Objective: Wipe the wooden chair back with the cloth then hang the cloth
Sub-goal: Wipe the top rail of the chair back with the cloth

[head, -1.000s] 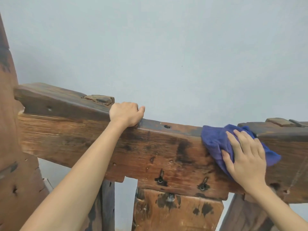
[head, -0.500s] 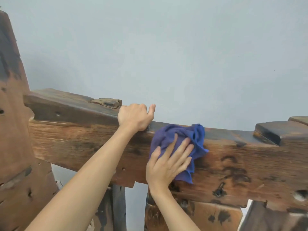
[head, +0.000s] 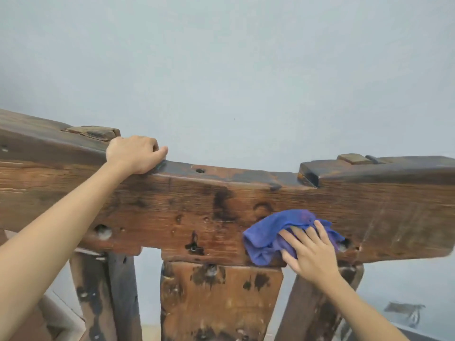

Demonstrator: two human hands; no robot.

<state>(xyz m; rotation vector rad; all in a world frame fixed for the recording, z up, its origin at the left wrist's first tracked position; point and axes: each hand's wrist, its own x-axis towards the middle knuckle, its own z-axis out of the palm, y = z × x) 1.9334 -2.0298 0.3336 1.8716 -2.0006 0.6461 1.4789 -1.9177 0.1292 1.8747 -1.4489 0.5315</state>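
Both hands are on the chair, each doing a different job. His or her right hand (head: 311, 252) lies flat with the fingers spread, pressing the blue cloth (head: 275, 236) against the near face of the wooden chair back (head: 172, 207), low on the broad top rail and right of centre. Nothing is pinched there; the open palm simply pins the bunched fabric to the wood, which I take to be the best way to get broad pressure over rough, pitted grain. The cloth's lower fold hangs just past the rail's bottom edge, above the central splat (head: 216, 301).

Up on the left, the left hand (head: 134, 153) is curled over the rail's top edge, fingers closed around the far side, thumb forward. It holds no cloth; it looks like a brace, steadying the chair so the wiping doesn't rock it.

Beyond that, two darker uprights stand either side of the splat, a raised wooden block (head: 91, 131) sits on top of the rail just left of the gripping hand, and a plain pale wall (head: 234, 70) fills the far side.

By my reckoning the wiping is mid-course: the rail's right end and the lower parts look untouched by the cloth's present position, and no hanging place is visible.
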